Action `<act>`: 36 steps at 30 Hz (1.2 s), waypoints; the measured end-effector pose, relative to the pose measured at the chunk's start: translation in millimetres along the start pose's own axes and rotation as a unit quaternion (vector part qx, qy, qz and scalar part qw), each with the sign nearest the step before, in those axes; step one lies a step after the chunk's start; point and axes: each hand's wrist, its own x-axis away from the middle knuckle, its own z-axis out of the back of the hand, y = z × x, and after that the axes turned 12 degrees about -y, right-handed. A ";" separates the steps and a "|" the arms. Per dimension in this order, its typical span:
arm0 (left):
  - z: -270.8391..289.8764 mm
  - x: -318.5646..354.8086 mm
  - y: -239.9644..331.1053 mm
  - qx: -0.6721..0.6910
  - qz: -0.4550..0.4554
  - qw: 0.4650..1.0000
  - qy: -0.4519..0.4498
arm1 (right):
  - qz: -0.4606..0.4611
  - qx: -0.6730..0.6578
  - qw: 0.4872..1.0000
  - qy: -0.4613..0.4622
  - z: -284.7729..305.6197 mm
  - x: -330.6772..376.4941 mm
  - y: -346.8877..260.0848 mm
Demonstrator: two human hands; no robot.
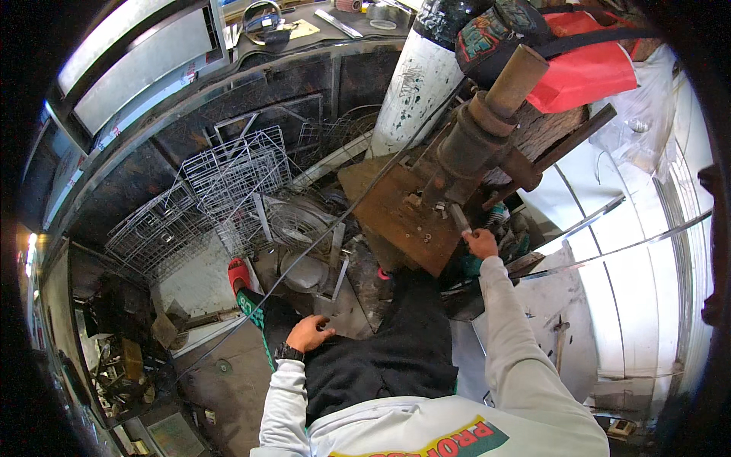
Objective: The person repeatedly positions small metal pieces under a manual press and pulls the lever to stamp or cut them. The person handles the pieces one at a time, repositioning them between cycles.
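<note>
My right hand (482,244) is closed round the near end of a short greyish bar (459,218). What kind of bar it is, I cannot make out. Its far end reaches over the edge of a rusty steel plate (388,221), close to the foot of a heavy rusted metal machine with a thick cylinder (476,135). Several small nut-like metal pieces (428,237) lie on that plate. On my left thigh rests my left hand (308,333), its fingers loosely stretched and nothing in it; a dark band circles the wrist.
A white, black-topped gas cylinder (421,91) stands beyond the machine, near a red bag (582,65). Wire racks (236,175) lean at the left. A cable (335,222) crosses between my legs and the plate. Tools cover a dark workbench (312,42) at the back.
</note>
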 end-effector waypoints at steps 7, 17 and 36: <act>-0.5 -10.2 3.1 -0.044 0.014 0.999 0.000 | 0.031 0.099 0.990 0.093 22.1 -17.3 -49.6; -0.4 -16.7 -0.4 -0.020 0.016 0.999 -0.020 | 0.028 -0.016 0.989 0.143 -2.2 15.0 -22.8; 6.9 -21.8 12.4 -0.011 0.020 0.999 -0.024 | 0.032 -0.132 0.972 0.194 -52.7 -1.0 -58.5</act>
